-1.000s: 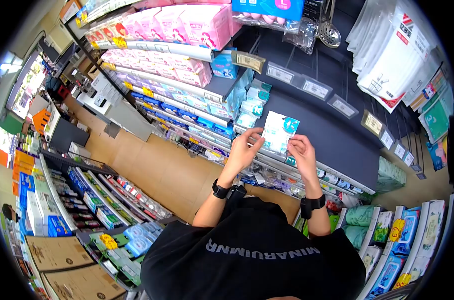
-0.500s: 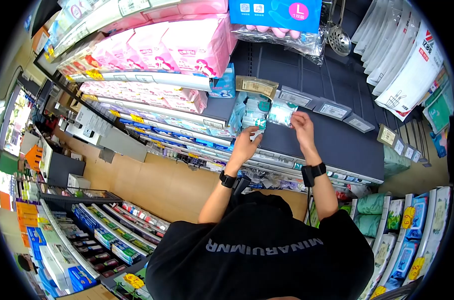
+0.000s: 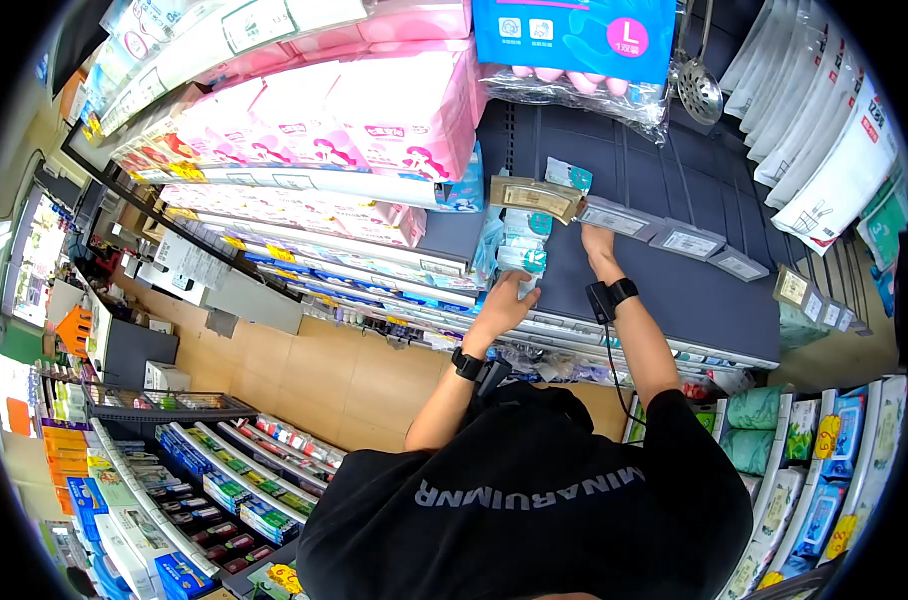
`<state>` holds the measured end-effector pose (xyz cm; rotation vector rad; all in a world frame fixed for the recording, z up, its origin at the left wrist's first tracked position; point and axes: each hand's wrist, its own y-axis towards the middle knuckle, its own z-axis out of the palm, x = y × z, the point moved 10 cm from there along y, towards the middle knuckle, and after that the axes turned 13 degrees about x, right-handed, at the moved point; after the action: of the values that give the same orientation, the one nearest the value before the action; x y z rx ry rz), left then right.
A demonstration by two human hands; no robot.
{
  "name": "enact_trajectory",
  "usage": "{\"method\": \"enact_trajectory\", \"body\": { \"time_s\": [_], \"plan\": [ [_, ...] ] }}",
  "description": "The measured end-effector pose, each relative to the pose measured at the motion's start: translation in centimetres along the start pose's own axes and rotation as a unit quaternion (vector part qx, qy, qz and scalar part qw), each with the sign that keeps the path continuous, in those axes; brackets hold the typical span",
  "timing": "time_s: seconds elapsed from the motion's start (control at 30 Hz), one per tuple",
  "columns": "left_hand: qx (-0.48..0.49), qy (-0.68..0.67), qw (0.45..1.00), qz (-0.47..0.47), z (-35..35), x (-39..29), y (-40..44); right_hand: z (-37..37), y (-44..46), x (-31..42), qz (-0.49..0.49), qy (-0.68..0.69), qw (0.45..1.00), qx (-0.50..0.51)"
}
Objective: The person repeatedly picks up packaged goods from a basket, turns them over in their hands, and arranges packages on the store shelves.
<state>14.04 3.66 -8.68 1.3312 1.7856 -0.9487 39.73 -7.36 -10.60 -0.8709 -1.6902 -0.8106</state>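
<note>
My left hand (image 3: 506, 304) rests at the front of a stack of teal-and-white packets (image 3: 524, 243) on the dark shelf (image 3: 664, 290). Its fingers are slightly apart, touching the nearest packets, and it holds none. Farther in and to the right, my right hand (image 3: 597, 238) reaches up behind the price tags (image 3: 622, 219), which hide part of its fingers. Beside its fingertips, a single teal-and-white packet (image 3: 569, 174) shows above the beige tag (image 3: 536, 197), pinched at its hidden lower right edge.
Pink packs (image 3: 399, 115) fill the shelves at the left. Above hang a blue glove pack (image 3: 574, 35) and a metal skimmer (image 3: 700, 90). White bags (image 3: 824, 190) hang at the right. Wipes and other goods (image 3: 819, 520) stand at the lower right.
My right hand has carried the single packet from in front of me to deeper over the shelf, behind the tags. My left hand has let go of it and moved to the stack. The view has shifted.
</note>
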Motion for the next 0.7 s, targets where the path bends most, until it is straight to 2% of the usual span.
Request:
{"method": "enact_trajectory", "body": {
  "time_s": [0.23, 0.3, 0.33, 0.5, 0.63, 0.7],
  "plan": [
    [0.009, -0.008, 1.0, 0.013, -0.1, 0.2, 0.2, 2.9, 1.3, -1.0, -0.034, 0.026, 0.999, 0.004],
    [0.006, -0.016, 1.0, 0.021, -0.2, 0.3, 0.2, 4.5, 1.7, -1.8, 0.032, 0.01, 0.997, 0.069],
    [0.004, -0.016, 1.0, 0.02, -0.3, 0.5, 0.3, 4.8, 1.7, -1.3, 0.031, 0.011, 0.997, 0.072],
    [0.011, -0.013, 1.0, 0.016, -0.3, 0.3, 0.0, 5.7, 1.1, -0.4, 0.077, -0.119, 0.983, 0.114],
    [0.001, 0.008, 0.999, 0.033, -0.3, 0.2, 0.1, 5.8, 0.7, -0.5, 0.049, -0.133, 0.984, 0.104],
    [0.004, 0.004, 1.0, 0.03, -0.4, 0.1, 0.1, 6.2, 0.8, -1.0, 0.055, -0.14, 0.98, 0.131]
  ]
}}
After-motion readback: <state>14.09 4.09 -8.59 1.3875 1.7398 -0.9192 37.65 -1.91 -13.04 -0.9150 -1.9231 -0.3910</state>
